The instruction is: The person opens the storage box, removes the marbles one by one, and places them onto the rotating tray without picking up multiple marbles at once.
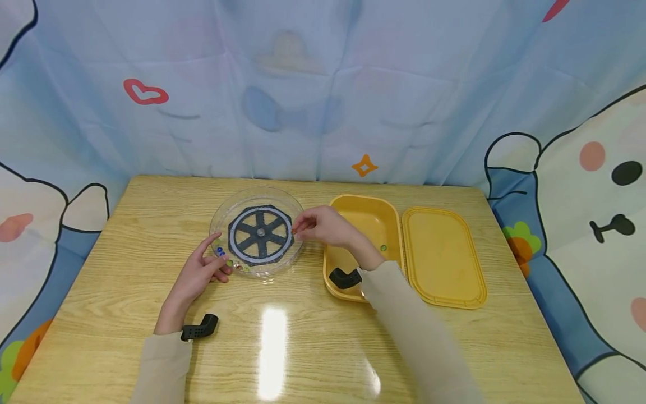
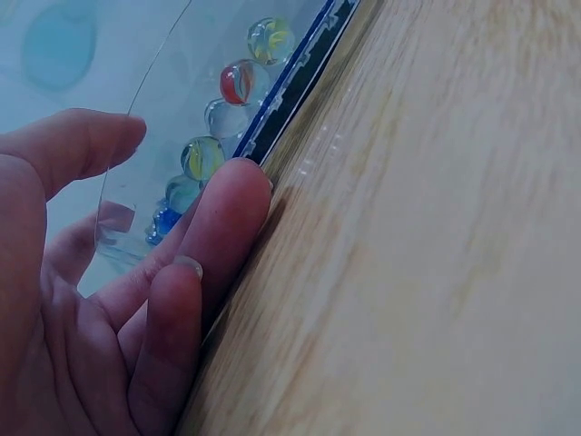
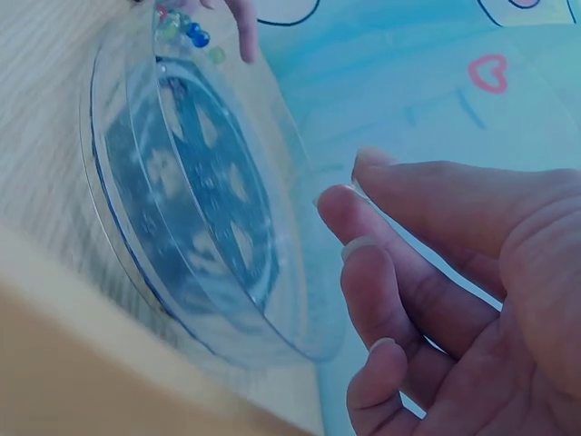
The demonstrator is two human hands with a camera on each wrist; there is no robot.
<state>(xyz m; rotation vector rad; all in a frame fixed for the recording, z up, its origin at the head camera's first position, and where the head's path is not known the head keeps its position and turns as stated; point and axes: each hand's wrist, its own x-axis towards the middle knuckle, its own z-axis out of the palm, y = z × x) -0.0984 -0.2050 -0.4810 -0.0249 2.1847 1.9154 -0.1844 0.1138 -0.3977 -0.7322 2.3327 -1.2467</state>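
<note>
A clear round dish (image 1: pixel 262 192) stands on the table, with a dark six-spoked wheel shape (image 1: pixel 261 233) at its centre. My left hand (image 1: pixel 199 269) holds the dish's near-left edge, fingers spread about its wall. Beside those fingers, several glass marbles (image 2: pixel 201 158) lie along the inside of the wall, blue, yellow-green and red-streaked. Over the right rim, my right hand (image 1: pixel 323 225) pinches a small marble (image 1: pixel 294 230) between thumb and fingertips. In the right wrist view the pinched marble is hidden behind the fingers (image 3: pixel 368 282).
A yellow tub (image 1: pixel 363 203) stands right of the dish, under my right forearm, with a green marble (image 1: pixel 383 247) in it. Its flat yellow lid (image 1: pixel 444 258) lies farther right. A patterned blue curtain (image 1: pixel 303 112) hangs behind the wooden table (image 1: pixel 232 359).
</note>
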